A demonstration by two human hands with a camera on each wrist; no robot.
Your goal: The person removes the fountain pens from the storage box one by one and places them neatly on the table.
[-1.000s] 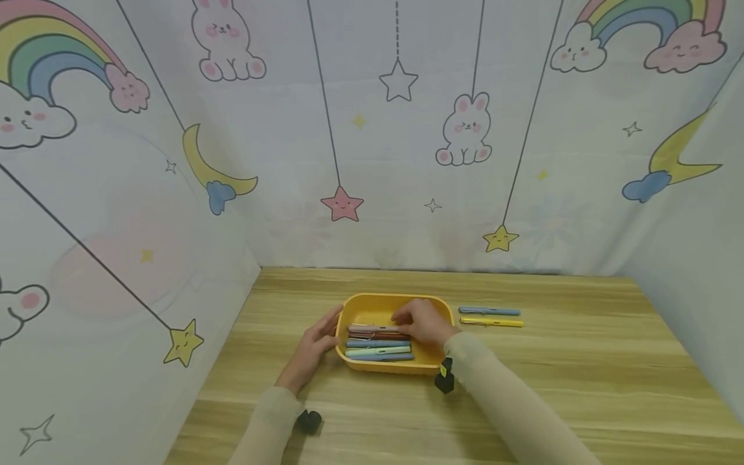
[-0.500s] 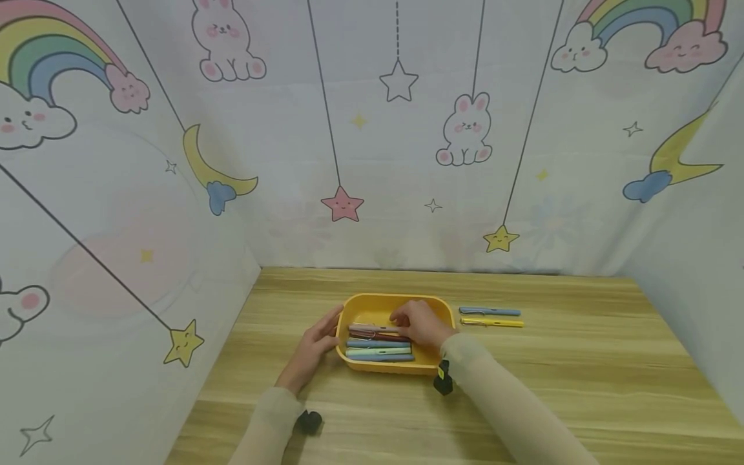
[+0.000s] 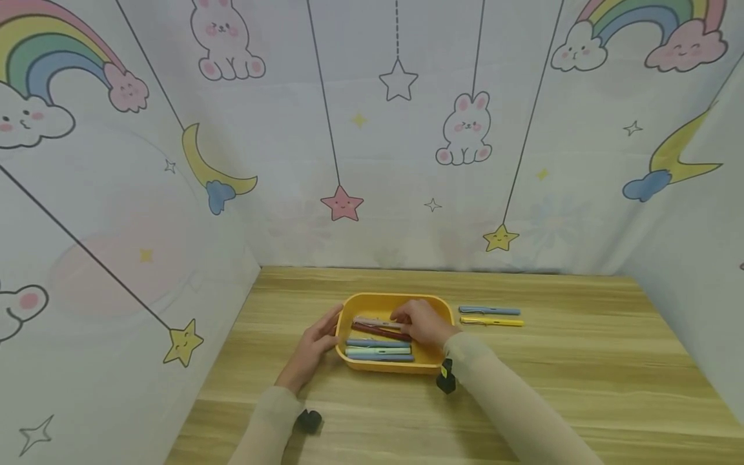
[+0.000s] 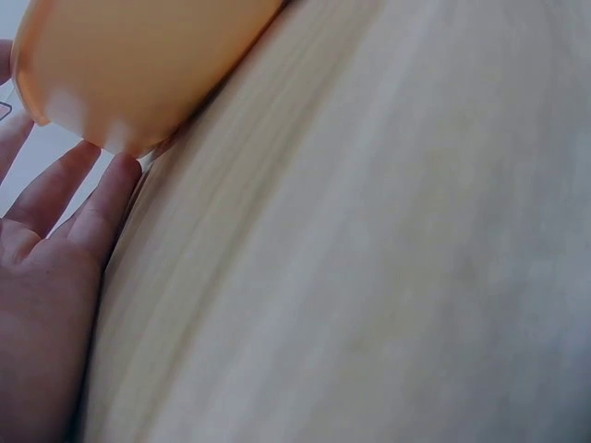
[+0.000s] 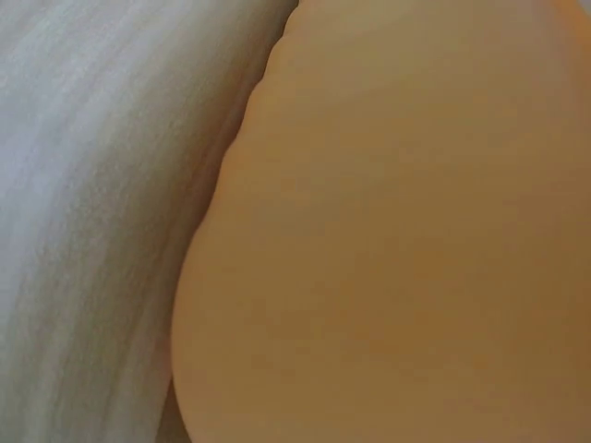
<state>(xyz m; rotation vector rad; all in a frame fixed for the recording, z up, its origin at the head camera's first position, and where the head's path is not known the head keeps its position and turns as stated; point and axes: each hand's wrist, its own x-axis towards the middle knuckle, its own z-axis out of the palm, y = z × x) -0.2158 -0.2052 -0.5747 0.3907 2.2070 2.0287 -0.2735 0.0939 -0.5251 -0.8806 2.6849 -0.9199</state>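
In the head view a yellow plastic basket [image 3: 392, 368] holds several pens. My right hand [image 3: 427, 323] reaches over its right side and pinches the right end of a pale pink pen [image 3: 372, 321], whose tip is hidden by the fingers. A dark red pen [image 3: 380, 332] lies slanted just in front of it. Closer to the near wall, a blue pen [image 3: 378, 343], a light green pen [image 3: 378, 351] and another blue pen [image 3: 380, 358] lie side by side. My left hand [image 3: 314, 349] touches the basket's left end with extended fingers [image 4: 111, 189].
On the wooden table [image 3: 372, 413], right of the basket, a blue pen [image 3: 491, 311] and a yellow pen [image 3: 492, 321] lie parallel. The right wrist view is mostly filled by the basket's outer wall [image 5: 397, 258]. Curtains with cartoon prints [image 3: 395, 161] enclose the back and sides.
The pale pink pen has shifted toward the basket's far wall and slightly right, now slanted. The dark red pen has turned aslant too. My left hand stays put.
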